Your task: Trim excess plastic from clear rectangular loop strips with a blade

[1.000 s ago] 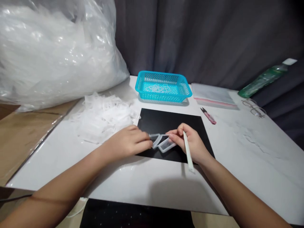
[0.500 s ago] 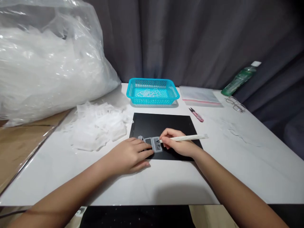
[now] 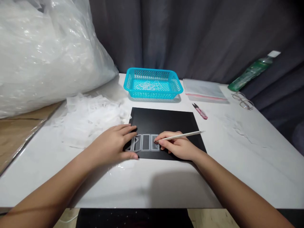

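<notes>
A clear plastic strip of small rectangular frames (image 3: 144, 142) lies flat on a black mat (image 3: 166, 122). My left hand (image 3: 114, 144) presses on the strip's left end with spread fingers. My right hand (image 3: 177, 147) grips a thin white pen-like tool (image 3: 182, 136) whose tip touches the strip's right end. The tool's shaft points to the right.
A heap of clear plastic pieces (image 3: 90, 117) lies left of the mat. Behind the heap is a big plastic bag (image 3: 47, 57). A blue basket (image 3: 153, 84) holds several pieces. Pink snips (image 3: 200, 111), a zip bag (image 3: 204, 90), glasses (image 3: 242, 99) and a green bottle (image 3: 254, 69) sit at the right.
The folded strip that both hands held up now lies spread flat on the mat. The right hand has turned the tool from pointing toward me to lying across, tip on the strip.
</notes>
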Motion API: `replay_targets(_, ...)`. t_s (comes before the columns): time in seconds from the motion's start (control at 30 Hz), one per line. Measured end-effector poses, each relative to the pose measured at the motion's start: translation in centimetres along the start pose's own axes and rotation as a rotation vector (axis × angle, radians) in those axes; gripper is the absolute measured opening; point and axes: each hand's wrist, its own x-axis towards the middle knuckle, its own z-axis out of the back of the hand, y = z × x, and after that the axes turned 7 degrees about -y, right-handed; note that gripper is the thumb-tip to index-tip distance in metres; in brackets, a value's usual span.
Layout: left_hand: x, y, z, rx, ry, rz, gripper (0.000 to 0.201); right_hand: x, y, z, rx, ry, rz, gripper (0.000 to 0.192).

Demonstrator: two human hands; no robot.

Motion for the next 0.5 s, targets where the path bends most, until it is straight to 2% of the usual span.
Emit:
replay_targets(0.07,0.0,-0.2,0.3,-0.114,0.058,0.027,0.059,-0.1,0.1,0.3,-0.121,0.035,0.055,0.023)
replay_targets(0.2,0.1,-1.6,0.9,-0.385,0.189,0.245,0.03,-0.1,0.0,0.9,-0.238,0.068,0.107,0.023)
replay_targets(0.27,0.2,-2.0,1.2,-0.453,0.221,0.307,0.02,-0.2,0.0,1.0,-0.247,0.066,0.115,0.023)
replay_targets(0.33,0.2,-2.0,1.4,-0.397,0.191,0.322,0.024,-0.2,0.0,0.9,-0.235,0.056,0.128,0.022)
replay_targets(0.4,0.1,-1.8,1.3,-0.213,0.112,0.304,0.034,-0.2,0.1,0.7,-0.199,0.033,0.154,0.021)
replay_targets(0.5,0.1,-1.4,0.8,0.067,-0.066,0.154,0.042,-0.3,0.2,0.4,-0.119,0.003,0.16,0.018)
